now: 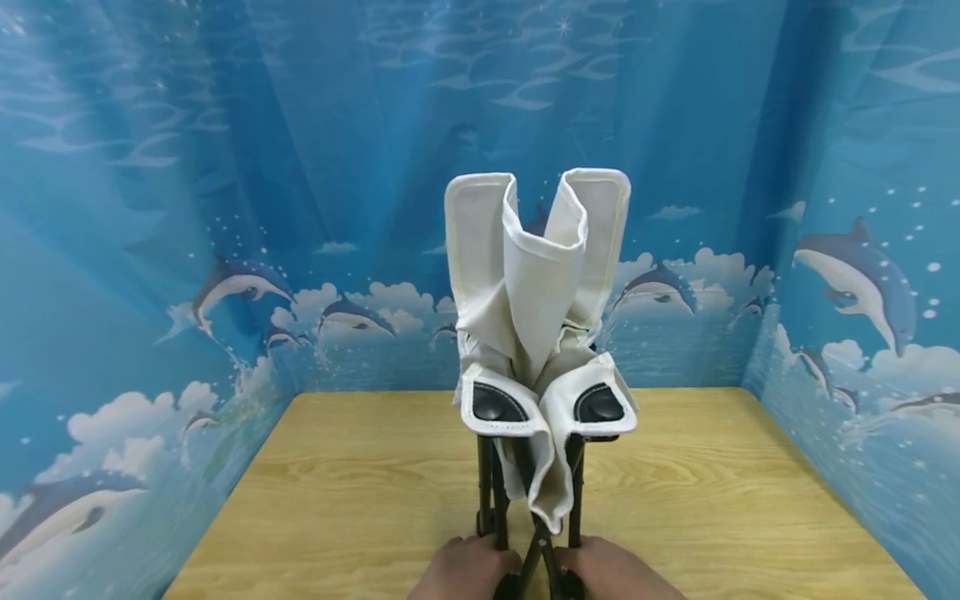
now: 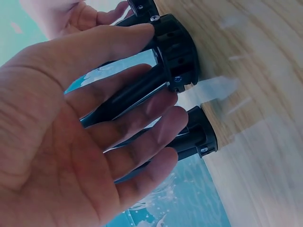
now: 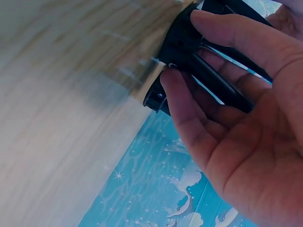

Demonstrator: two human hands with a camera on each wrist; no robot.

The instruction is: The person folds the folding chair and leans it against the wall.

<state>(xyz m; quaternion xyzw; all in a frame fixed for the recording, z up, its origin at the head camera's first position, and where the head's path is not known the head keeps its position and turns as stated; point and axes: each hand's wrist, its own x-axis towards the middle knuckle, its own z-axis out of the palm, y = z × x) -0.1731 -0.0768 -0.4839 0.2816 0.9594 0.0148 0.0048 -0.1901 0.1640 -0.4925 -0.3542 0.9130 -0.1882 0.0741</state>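
A folding chair with white fabric [image 1: 547,308] and thin black legs [image 1: 484,483] stands upright and mostly folded in the middle of the head view. Its seat and back are creased inward, and black corner patches [image 1: 497,403] show at the front. Low on the frame, the left hand [image 1: 468,568] grips the legs on the left side; the right hand [image 1: 607,568] grips those on the right. In the left wrist view, thumb and fingers close round a black leg by its foot joint [image 2: 180,52]. The right wrist view shows a similar hold near another joint [image 3: 179,45].
Under the chair lies a light wood-grain tabletop [image 1: 337,492]. Blue sheeting printed with dolphins and clouds [image 1: 360,250] encloses its back and both sides. The chair's feet sit near the table's front, close to the person.
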